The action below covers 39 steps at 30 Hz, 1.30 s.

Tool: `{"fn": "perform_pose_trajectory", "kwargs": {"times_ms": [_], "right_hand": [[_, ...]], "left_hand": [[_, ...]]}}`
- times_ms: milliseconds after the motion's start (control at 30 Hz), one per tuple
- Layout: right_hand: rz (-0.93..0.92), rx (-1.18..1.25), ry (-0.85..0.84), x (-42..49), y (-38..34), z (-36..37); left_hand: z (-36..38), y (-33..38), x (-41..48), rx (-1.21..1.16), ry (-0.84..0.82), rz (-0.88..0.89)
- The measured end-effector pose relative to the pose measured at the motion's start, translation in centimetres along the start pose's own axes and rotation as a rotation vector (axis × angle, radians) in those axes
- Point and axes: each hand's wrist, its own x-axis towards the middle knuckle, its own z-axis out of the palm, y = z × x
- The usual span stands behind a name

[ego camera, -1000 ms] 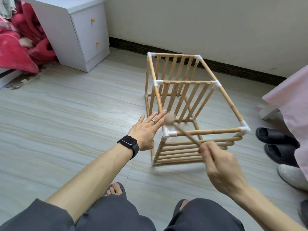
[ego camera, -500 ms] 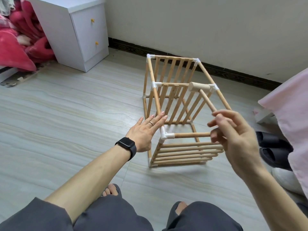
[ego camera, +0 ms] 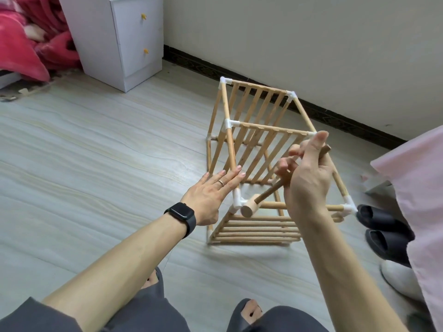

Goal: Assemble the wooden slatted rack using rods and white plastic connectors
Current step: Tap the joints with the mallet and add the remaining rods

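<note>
Pale floor [ego camera: 96, 164] by wall: wooden rack [ego camera: 260, 142]; left grip [ego camera: 211, 195] released, flat against corner rod [ego camera: 230, 149]; right grip [ego camera: 306, 183] grasping mallet [ego camera: 249, 208].

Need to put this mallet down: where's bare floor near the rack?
Widest free patch: bare floor left of the rack, between the white cabinet and the left hand. A narrower strip lies between the rack's near end and the knees. Crowded on the right: black slippers and pink cloth.
</note>
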Motion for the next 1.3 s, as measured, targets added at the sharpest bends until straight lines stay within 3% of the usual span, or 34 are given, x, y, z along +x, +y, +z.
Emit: {"fn": "perform_pose_trajectory", "kwargs": {"times_ms": [100, 267, 333, 433, 567, 700, 867, 967, 1067, 1300], "right_hand": [[0.087, -0.001, -0.012, 0.5, 0.4, 1.3], [-0.227, 0.136, -0.137, 1.6, -0.6, 3.7], [-0.280, 0.060, -0.153, 1.0, 1.2, 4.2], [-0.250, -0.058, -0.197, -0.4, 3.8, 4.0], [-0.267, 0.088, -0.272, 0.9, 2.5, 3.0], [-0.249, -0.011, -0.215, 0.3, 3.5, 2.9], [-0.286, 0.100, -0.209, -0.1, 3.7, 2.3], [-0.226, -0.005, -0.191, -0.7, 4.0, 2.3], [-0.091, 0.055, -0.119, -0.3, 3.3, -0.3], [0.296, 0.131, 0.272, -1.2, 5.8, -13.3]], "left_hand": [[0.3, 0.1, 0.0, -0.024, 0.029, 0.006], [0.7, -0.1, 0.1, -0.016, 0.051, 0.031], [0.9, -0.2, 0.1, -0.024, 0.051, 0.029], [0.8, -0.2, 0.0, -0.054, 0.064, 0.025], [0.7, -0.2, 0.0, -0.052, 0.063, 0.040], [0.3, 0.0, -0.2, -0.065, 0.036, 0.023], [-0.4, 0.3, -0.4, -0.046, 0.011, -0.012], [-0.8, 0.8, -0.7, -0.028, -0.032, -0.029], [-1.6, 1.0, -0.7, 0.017, -0.073, -0.042], [-6.1, 1.3, 1.6, 0.193, -0.125, 0.044]]}}
